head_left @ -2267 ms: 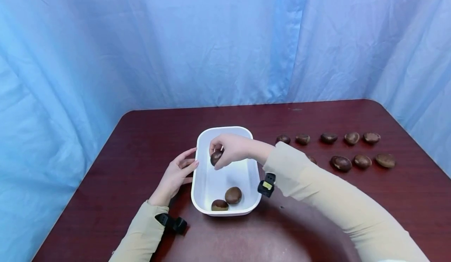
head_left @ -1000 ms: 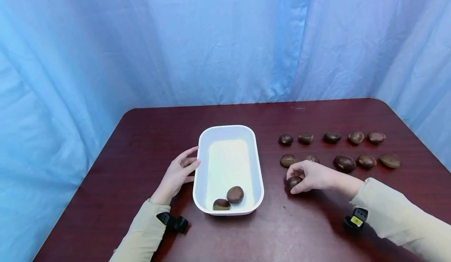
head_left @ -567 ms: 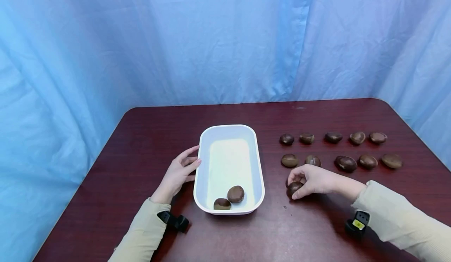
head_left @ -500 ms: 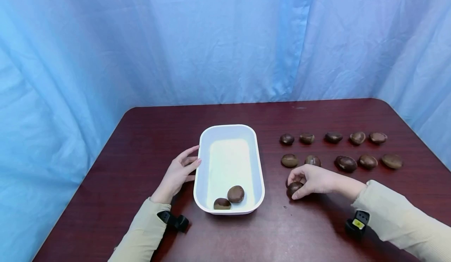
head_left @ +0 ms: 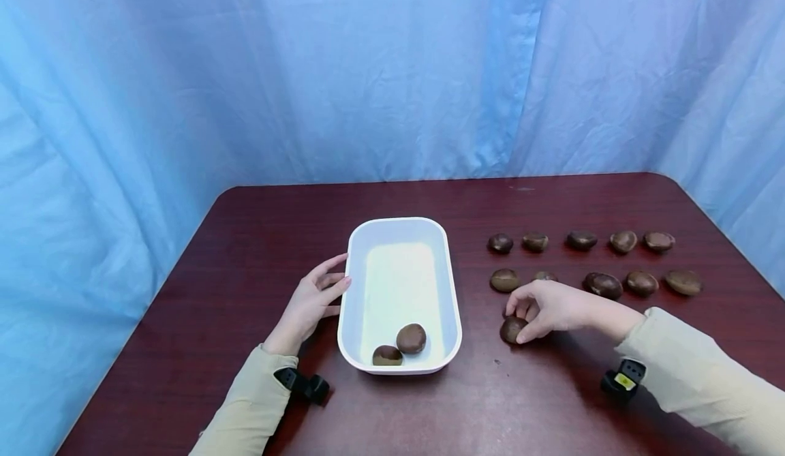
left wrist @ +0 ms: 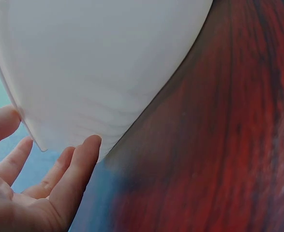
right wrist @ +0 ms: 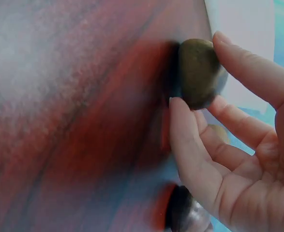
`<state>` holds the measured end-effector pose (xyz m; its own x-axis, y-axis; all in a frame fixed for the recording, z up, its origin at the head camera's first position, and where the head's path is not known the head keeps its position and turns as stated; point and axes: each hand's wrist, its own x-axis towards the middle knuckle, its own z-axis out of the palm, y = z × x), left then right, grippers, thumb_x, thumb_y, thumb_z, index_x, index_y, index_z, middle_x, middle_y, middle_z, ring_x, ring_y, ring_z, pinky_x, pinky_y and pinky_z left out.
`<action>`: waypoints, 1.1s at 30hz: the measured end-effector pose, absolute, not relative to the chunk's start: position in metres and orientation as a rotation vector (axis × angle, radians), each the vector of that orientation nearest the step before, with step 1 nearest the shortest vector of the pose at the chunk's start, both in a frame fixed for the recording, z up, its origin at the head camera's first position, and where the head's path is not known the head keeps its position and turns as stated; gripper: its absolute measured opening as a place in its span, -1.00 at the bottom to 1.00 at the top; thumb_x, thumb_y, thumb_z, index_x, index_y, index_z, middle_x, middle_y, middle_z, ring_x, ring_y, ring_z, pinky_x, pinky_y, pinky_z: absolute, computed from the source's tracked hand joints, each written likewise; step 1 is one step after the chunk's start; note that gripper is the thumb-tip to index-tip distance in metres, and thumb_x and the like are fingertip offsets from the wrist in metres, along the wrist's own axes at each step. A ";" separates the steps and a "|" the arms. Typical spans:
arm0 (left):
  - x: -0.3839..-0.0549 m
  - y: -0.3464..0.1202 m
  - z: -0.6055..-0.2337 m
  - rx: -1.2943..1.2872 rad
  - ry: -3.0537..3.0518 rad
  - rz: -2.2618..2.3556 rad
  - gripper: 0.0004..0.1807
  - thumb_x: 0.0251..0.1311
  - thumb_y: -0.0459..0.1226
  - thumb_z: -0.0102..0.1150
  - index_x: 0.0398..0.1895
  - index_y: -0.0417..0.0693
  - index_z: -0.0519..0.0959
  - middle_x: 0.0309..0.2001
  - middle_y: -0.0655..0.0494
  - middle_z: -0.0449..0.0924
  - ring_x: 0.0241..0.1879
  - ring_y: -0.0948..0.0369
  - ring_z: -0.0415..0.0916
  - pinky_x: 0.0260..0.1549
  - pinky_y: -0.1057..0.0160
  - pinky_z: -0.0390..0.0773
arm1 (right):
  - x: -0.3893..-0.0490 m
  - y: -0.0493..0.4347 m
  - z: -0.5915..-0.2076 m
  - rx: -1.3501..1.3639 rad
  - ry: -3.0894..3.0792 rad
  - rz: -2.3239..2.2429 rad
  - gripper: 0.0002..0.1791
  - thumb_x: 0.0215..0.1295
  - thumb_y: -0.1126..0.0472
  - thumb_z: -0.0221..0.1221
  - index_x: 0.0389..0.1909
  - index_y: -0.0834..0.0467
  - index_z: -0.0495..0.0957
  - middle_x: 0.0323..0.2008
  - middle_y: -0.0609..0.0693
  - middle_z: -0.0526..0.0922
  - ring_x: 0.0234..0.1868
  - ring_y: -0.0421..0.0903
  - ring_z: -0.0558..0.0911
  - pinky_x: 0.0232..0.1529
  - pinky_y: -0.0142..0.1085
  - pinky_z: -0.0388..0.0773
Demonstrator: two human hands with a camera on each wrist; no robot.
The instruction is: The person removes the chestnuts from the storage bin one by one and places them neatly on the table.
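A white rectangular box (head_left: 401,285) stands mid-table with two brown chestnuts (head_left: 411,339) at its near end. Along its left side lies my left hand (head_left: 304,306); the left wrist view shows the relaxed fingers (left wrist: 81,169) touching the outer wall (left wrist: 103,77) and rim. To the right of the box, a chestnut (head_left: 512,330) sits on the table. My right hand (head_left: 555,306) is right at it, thumb tip at its near side and fingers lifted over it. In the right wrist view, thumb and loosely extended fingers surround this chestnut (right wrist: 197,75) without closing round it.
Behind the right hand, several chestnuts lie in two rows, the farther including one chestnut (head_left: 581,240) and the nearer another (head_left: 603,285). One nearer chestnut (head_left: 544,276) is partly hidden by the hand. A blue curtain (head_left: 392,67) hangs behind the dark red table (head_left: 276,231).
The right hand carried a chestnut from the box to the table on the right. Just now it has drawn slightly back and up, while the chestnut stays put. The left hand has stayed at the box.
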<state>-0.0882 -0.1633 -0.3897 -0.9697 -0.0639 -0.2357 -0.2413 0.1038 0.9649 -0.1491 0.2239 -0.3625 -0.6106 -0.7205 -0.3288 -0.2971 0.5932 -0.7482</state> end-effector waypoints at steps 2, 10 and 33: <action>-0.088 -0.163 -0.390 -0.312 2.231 1.992 -0.46 0.32 -0.26 0.09 0.36 0.09 0.28 0.10 -0.20 0.47 -0.23 0.26 0.60 -0.31 0.26 0.64 | -0.150 0.226 -0.360 -0.799 2.198 -0.865 -0.61 -0.07 0.19 0.44 -0.22 0.24 0.55 -0.33 0.01 0.53 -0.34 -0.18 0.60 -0.40 -0.38 0.55; -0.088 -0.165 -0.390 -0.305 2.236 1.990 -0.45 0.31 -0.26 0.10 0.36 0.09 0.28 0.10 -0.20 0.46 -0.22 0.25 0.60 -0.32 0.26 0.64 | -0.157 0.228 -0.351 -0.814 2.226 -0.861 -0.60 -0.01 0.16 0.40 -0.18 0.26 0.54 -0.32 0.03 0.55 -0.30 -0.16 0.63 -0.37 -0.35 0.56; -0.088 -0.163 -0.392 -0.300 2.229 2.004 -0.45 0.32 -0.26 0.09 0.36 0.07 0.28 0.10 -0.20 0.45 -0.23 0.26 0.60 -0.29 0.23 0.65 | -0.156 0.147 -0.303 -1.077 2.245 -0.904 -0.70 0.05 0.23 0.37 -0.20 0.21 0.56 -0.38 -0.02 0.60 -0.32 -0.19 0.57 -0.27 -0.34 0.55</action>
